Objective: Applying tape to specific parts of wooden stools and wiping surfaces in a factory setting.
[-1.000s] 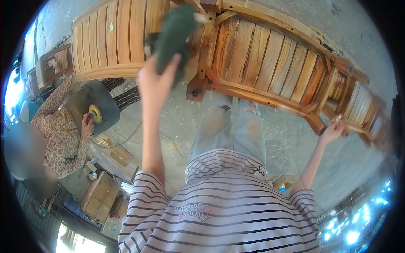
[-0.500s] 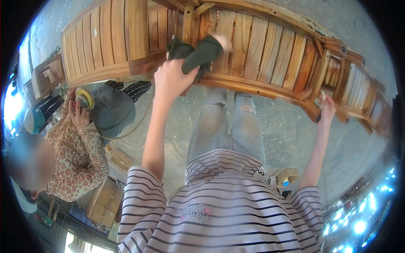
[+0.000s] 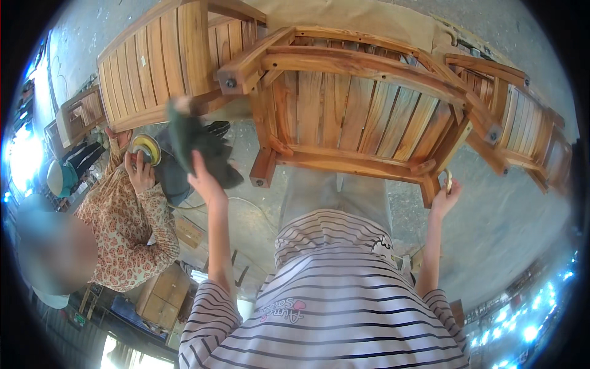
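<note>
My left hand [image 3: 208, 183] is closed on a dark green cloth [image 3: 203, 138], which hangs bunched and smeared by motion left of a wooden chair. At the cloth's far end is a blurred pale patch that I cannot make out. A small, pale, curved piece [image 3: 448, 179] sits between the closed fingers of my right hand [image 3: 445, 198], beside the chair's near right leg. The slatted brown chair [image 3: 344, 157] lies tipped in front of me, with its legs and rails showing.
To the left a co-worker in a patterned top [image 3: 132, 240] holds a round yellow-rimmed power tool [image 3: 145, 150] by another slatted wooden piece [image 3: 138, 77]. More wooden furniture [image 3: 519, 126] stands at the right. Brown sheeting [image 3: 369, 21] covers floor beyond the chair. A hose [image 3: 249, 203] crosses the floor.
My left hand and the cloth have swung left, off the chair. The chair has turned and its rails now show above the slats. My right hand has come nearer and slightly left.
</note>
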The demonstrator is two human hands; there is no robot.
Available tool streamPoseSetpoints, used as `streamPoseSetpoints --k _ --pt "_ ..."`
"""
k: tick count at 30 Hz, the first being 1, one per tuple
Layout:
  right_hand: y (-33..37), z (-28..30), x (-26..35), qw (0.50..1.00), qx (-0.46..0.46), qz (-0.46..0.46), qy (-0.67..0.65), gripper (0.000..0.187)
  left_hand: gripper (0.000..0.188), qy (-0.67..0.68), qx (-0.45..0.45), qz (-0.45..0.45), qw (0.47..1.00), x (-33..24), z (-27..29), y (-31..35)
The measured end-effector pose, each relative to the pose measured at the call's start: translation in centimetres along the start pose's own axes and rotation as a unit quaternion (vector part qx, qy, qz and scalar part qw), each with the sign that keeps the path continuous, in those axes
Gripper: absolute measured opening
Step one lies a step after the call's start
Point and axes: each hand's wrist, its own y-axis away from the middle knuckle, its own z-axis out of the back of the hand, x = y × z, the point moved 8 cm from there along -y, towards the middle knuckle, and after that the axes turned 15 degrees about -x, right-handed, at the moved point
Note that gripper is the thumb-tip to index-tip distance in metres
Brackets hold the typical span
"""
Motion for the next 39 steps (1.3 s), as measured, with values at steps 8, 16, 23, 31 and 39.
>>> streamPoseSetpoints --k 8,16,23,31,39 --pt "3.2 0.6 -5.0 0.995 0.004 0.011 0.103 0.030 0.049 -0.100 0.127 -0.031 0.986 -5.0 -10.7 -3.8" --pt "2.2 2.7 -16.1 0.971 0.076 -0.167 0.151 0.036 0.070 -0.306 0.339 0.036 0.889 1.7 -19.6 0.9" --pt "-10.0 -7.6 -6.4 0.891 0.382 -0.161 -0.185 0.046 0.053 -0.258 0.401 0.123 0.871 7.0 -20.1 3.0" --pt "-10.4 -9.2 0.8 0.843 0.415 -0.330 -0.091 0.054 0.059 -0.209 0.338 0.113 0.910 8.5 -16.7 6.6" --pt "-12.6 -10.7 0.0 0.868 0.324 -0.326 -0.188 0.058 0.057 -0.154 0.257 0.083 0.950 10.9 -18.5 7.1"
